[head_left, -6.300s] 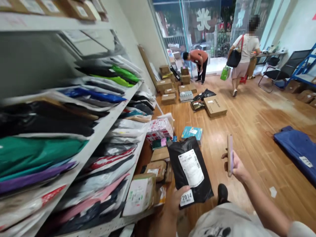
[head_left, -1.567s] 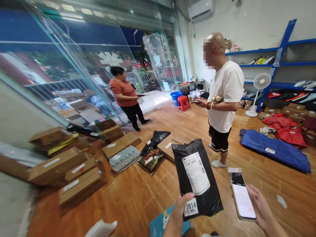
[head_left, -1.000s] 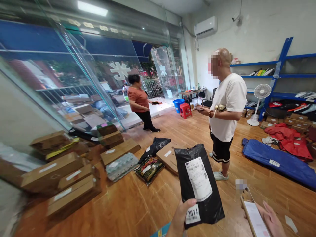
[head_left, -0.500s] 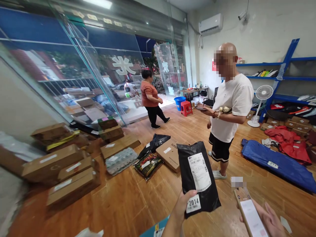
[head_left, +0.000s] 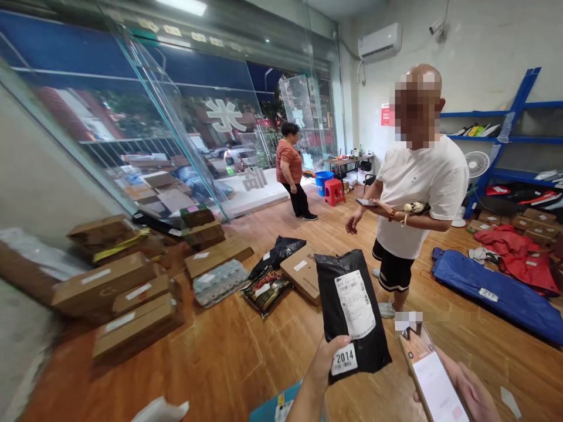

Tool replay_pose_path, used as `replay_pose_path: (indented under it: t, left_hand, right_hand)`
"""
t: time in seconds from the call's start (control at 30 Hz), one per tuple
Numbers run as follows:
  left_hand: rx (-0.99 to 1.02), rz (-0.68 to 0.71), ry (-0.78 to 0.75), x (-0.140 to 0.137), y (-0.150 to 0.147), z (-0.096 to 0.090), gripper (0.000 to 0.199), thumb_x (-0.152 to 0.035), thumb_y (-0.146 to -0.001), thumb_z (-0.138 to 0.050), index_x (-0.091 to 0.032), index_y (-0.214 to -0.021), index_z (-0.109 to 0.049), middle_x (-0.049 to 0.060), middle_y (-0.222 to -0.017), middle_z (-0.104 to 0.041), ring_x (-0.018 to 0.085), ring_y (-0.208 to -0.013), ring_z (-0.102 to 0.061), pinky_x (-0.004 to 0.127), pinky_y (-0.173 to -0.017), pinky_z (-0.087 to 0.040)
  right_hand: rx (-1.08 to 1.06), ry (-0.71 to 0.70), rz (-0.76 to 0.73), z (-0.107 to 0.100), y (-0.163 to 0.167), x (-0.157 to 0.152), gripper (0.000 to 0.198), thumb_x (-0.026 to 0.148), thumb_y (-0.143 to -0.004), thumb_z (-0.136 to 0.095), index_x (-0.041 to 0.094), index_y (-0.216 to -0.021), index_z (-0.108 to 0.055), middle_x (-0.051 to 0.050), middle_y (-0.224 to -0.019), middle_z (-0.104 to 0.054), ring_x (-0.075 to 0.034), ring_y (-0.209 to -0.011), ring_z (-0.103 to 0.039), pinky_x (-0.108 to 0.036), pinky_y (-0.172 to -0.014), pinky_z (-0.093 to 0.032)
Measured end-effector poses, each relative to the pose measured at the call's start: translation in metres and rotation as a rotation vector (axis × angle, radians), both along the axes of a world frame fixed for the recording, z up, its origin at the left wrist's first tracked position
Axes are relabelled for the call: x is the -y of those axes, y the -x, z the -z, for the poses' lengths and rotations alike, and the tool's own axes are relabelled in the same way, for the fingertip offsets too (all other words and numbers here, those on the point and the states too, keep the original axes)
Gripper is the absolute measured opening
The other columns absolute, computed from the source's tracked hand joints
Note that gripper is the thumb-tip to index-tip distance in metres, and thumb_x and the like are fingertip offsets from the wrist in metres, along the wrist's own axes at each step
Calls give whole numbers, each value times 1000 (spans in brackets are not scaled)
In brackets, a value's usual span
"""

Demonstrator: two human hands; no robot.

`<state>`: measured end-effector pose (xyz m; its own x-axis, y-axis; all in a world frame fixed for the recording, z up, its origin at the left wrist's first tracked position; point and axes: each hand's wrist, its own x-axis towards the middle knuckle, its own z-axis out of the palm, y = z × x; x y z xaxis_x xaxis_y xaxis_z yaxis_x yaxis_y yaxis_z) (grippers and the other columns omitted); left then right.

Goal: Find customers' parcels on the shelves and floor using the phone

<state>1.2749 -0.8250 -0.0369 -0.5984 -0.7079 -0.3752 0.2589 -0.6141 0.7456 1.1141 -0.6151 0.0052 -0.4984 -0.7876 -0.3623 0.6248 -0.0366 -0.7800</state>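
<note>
My left hand (head_left: 325, 360) is closed on the lower left edge of a black plastic parcel (head_left: 328, 293), thumb on its front. The parcel is tilted upright and carries a white shipping label (head_left: 355, 305) and a smaller sticker marked 2014 (head_left: 343, 358). In my right hand (head_left: 466, 381) is a smartphone (head_left: 435, 375) with its lit screen facing me, just right of the parcel. Part of that hand lies behind the phone and past the lower frame edge. Below my left wrist, a blue package (head_left: 268, 407) shows at the bottom edge.
A person in a white shirt (head_left: 417, 187) stands close ahead, holding a phone. Farther off is a person in an orange shirt (head_left: 289, 163). Cardboard boxes (head_left: 136, 334) and bags line the floor at left; a blue package (head_left: 497, 293) lies at right, near blue shelves (head_left: 475, 139).
The person in white has come nearer and lowered a hand. The person in orange has moved right, toward the doorway. My phone has shifted slightly left; the parcel stays in my left hand.
</note>
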Motion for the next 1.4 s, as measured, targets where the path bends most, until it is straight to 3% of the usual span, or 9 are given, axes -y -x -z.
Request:
replay_pose_path:
  t: [0.13, 0.23, 0.37, 0.6, 0.9, 1.13, 1.27, 1.4]
  left_hand:
    - [29, 0, -33, 4, 4, 1, 68, -19, -54, -85, -11, -118, -65, 14, -91, -79, 32, -78, -76, 37, -63, -59]
    - [71, 3, -52, 4, 8, 0, 51, -19, -52, -85, -10, -99, -69, 14, -80, -78, 29, -66, -73, 36, -60, -58]
    - [118, 16, -53, 2, 10, 0, 32, -22, -54, -85, -10, -80, -70, 12, -67, -75, 24, -58, -70, 31, -56, -56]
    - [57, 72, -4, -7, 8, 1, 29, -29, -61, -82, -10, -80, -71, 3, -47, -63, 18, -41, -59, 26, -42, -48]
    - [57, 148, -24, -7, 5, 4, 29, -30, -61, -82, -7, -74, -70, 10, -55, -69, 21, -44, -63, 28, -40, -49]
    - [85, 78, -44, -3, 4, 17, 33, -26, -58, -83, -7, -82, -70, 13, -66, -74, 23, -51, -67, 31, -49, -53]
    - [166, 12, -65, -5, 3, 16, 36, -23, -58, -83, -7, -87, -70, 15, -73, -77, 25, -58, -70, 32, -56, -56]
    - [213, -8, -61, -10, 2, 17, 31, -17, -60, -79, -9, -88, -70, 10, -64, -75, 21, -46, -65, 30, -52, -52]
  right_hand:
    - [70, 103, -126, -35, -7, 17, 68, 75, -61, -74, 31, -112, -76, -10, -123, -72, -31, -80, -71, -45, -73, -58]
    - [76, 181, -231, -50, -11, 31, 71, 70, -69, -73, 30, -126, -67, -9, -138, -63, -32, -96, -71, -46, -83, -57]
    - [-37, 272, -384, -59, -15, 50, 71, 64, -80, -68, 25, -138, -56, -12, -133, -66, -29, -86, -73, -46, -84, -55]
    - [-54, 324, -421, -72, -20, 63, 66, 62, -83, -66, 22, -134, -56, -11, -119, -72, -26, -83, -73, -41, -79, -55]
    - [-54, 314, -427, -73, -21, 63, 62, 63, -80, -69, 22, -124, -59, -8, -107, -74, -24, -78, -73, -39, -77, -55]
    - [-51, 315, -375, -75, -24, 63, 57, 58, -80, -71, 23, -124, -63, -7, -117, -72, -25, -98, -69, -34, -83, -51]
    - [20, 221, -346, -64, -23, 68, 49, 50, -74, -79, 21, -111, -65, -2, -99, -76, -19, -88, -69, -26, -76, -48]
    - [199, 53, -246, -36, -19, 88, 52, 49, -57, -88, 19, -90, -62, 1, -73, -72, -18, -69, -67, -27, -68, -50]
